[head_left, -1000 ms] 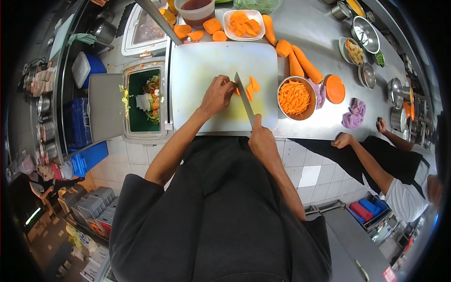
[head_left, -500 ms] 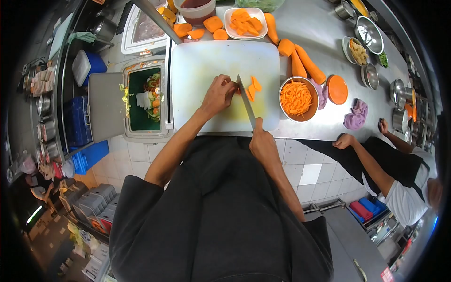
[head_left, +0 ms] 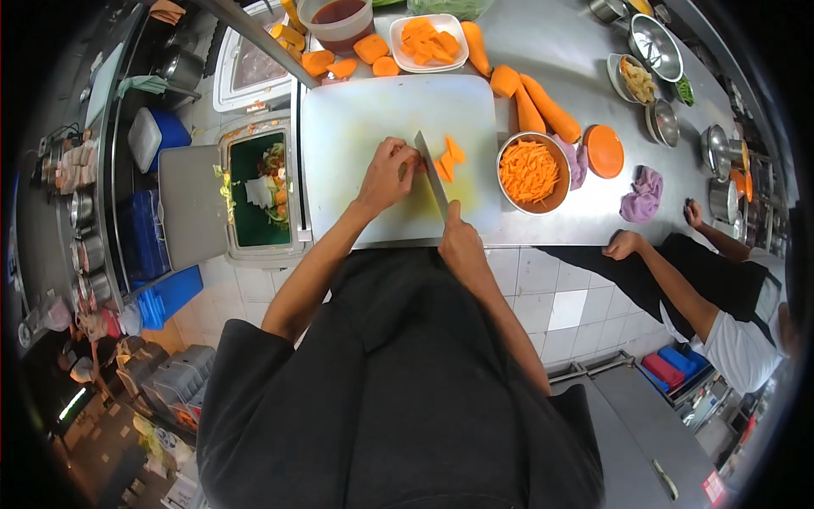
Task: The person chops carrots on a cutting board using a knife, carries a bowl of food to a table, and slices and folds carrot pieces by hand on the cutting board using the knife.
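Note:
My right hand is wrapped round the handle of a kitchen knife. Its blade points away from me over the white cutting board. To the left of the blade, the bent fingers of my left hand press on a piece of carrot, mostly hidden beneath the fingertips. Cut carrot slices lie just right of the blade. Beside the board on the right stands a metal bowl filled with carrot strips.
Carrots and a white dish of carrot pieces lie beyond the board. An orange lid and a purple cloth sit to the right. At left is an open waste bin. A co-worker's hand rests at the counter edge.
The view has shifted slightly, so the board and bowl appear a little further left. The carrot slices beside the blade lie closer together. Both hands keep their holds.

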A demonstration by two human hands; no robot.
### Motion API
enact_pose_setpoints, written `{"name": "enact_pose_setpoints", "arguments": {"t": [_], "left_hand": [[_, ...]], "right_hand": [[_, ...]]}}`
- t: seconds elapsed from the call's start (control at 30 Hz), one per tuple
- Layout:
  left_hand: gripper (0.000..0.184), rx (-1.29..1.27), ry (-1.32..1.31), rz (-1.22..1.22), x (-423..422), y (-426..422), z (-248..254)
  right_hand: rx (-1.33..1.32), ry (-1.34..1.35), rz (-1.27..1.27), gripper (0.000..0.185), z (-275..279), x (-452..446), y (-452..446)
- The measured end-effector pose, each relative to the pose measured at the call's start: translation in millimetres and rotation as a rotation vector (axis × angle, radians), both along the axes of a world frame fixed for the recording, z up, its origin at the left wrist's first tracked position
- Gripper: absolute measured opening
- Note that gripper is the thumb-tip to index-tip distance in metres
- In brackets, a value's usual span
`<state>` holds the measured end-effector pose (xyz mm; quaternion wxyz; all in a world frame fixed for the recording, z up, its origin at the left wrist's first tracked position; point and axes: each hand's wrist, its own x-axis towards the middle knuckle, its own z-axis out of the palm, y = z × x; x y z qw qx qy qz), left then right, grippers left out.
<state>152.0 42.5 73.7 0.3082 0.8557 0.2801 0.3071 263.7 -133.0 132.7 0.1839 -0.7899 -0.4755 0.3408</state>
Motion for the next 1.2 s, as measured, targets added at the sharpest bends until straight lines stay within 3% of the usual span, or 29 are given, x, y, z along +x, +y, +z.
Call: {"name": "enact_pose_setpoints", "arguments": {"t": [0.1,0.17,0.27,0.33,0.4,0.53,0.6,0.73,0.8,0.83,0.87,0.93,1.0,1.13,1.2], "left_hand": [[0.013,-0.158,-0.088,0.041,0.4,-2.4,-4.0],[0.014,-0.365,-0.234,0.258,-3.9,-9.8,-7.8],[0.024,-0.395,-0.154,0.393,-3.6,-17.9,-6.8],[0.035,-0.367,-0.050,0.365,4.5,-21.9,-11.5],[0.044,-0.197,0.073,0.317,13.5,-28.5,2.7],[0.050,-0.266,0.257,0.314,20.4,-23.8,11.9],[0.053,-0.260,0.322,0.322,19.4,-18.9,6.6],[0.059,-0.125,0.333,0.239,25.8,-3.9,0.6],[0.046,-0.059,0.359,0.122,27.6,3.3,7.6],[0.039,0.050,0.350,-0.010,23.7,10.8,6.3],[0.036,0.001,0.417,-0.039,22.6,16.8,9.2],[0.038,-0.005,0.274,-0.182,8.5,41.6,-17.1],[0.043,-0.104,0.253,-0.284,1.5,48.5,-8.5],[0.043,-0.034,0.244,-0.262,-9.2,48.6,-2.7],[0.045,-0.194,0.339,-0.221,-5.6,55.9,-12.3]], "right_hand": [[0.024,0.020,-0.036,0.026,1.9,3.5,-0.6],[-0.046,0.052,-0.058,0.031,6.5,8.6,-3.3],[0.083,0.010,-0.012,0.035,-20.5,9.9,-12.4],[0.087,-0.055,-0.001,0.047,-12.5,5.7,-11.3],[0.107,-0.003,-0.028,0.042,-11.0,3.7,-11.7],[0.080,0.034,-0.015,0.034,-1.2,11.6,-12.2],[0.080,0.024,-0.046,0.041,-8.3,21.6,-13.7],[0.107,0.263,-0.045,0.062,-18.4,32.9,-20.1],[0.266,0.084,-0.055,0.062,-46.9,24.3,-21.8],[0.299,0.081,-0.079,0.062,-54.4,22.0,-23.3],[0.332,0.080,-0.084,0.061,-57.0,23.5,-22.9],[0.281,0.093,-0.142,0.062,-40.6,26.0,-26.1],[0.219,0.123,-0.172,0.063,-34.1,29.7,-27.9],[0.201,0.150,-0.257,0.060,-38.2,26.9,-29.0],[0.170,0.114,-0.236,0.059,-30.4,25.6,-29.5]]}}
